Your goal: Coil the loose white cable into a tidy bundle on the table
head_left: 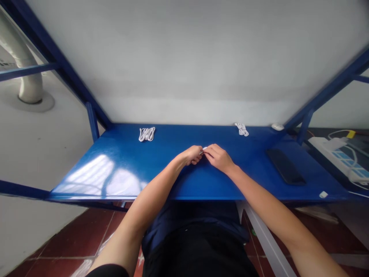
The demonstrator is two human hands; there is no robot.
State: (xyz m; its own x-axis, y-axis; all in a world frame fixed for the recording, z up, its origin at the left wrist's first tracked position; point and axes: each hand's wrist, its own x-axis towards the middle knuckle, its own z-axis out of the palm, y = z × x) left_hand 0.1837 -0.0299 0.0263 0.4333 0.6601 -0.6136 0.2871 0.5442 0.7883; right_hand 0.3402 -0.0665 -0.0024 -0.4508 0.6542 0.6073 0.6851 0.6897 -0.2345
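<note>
Over the middle of the blue table [178, 184], my two hands meet at a small white piece [204, 148] that looks like part of a white cable; most of it is hidden by the fingers. My left hand [193, 154] is closed round it from the left. From the right, my right hand [218, 157] pinches it between thumb and fingers. A bundled white cable [147, 134] lies at the back left of the table, folded into loops. Another folded white cable [241, 129] lies at the back right.
A white computer mouse [277, 127] sits in the back right corner. A dark phone-like slab [285, 166] lies on the right, with a small white adapter [323, 194] near the front edge. Beyond stands a power strip [340, 157] with cords. Blue frame posts [92, 121] flank the table.
</note>
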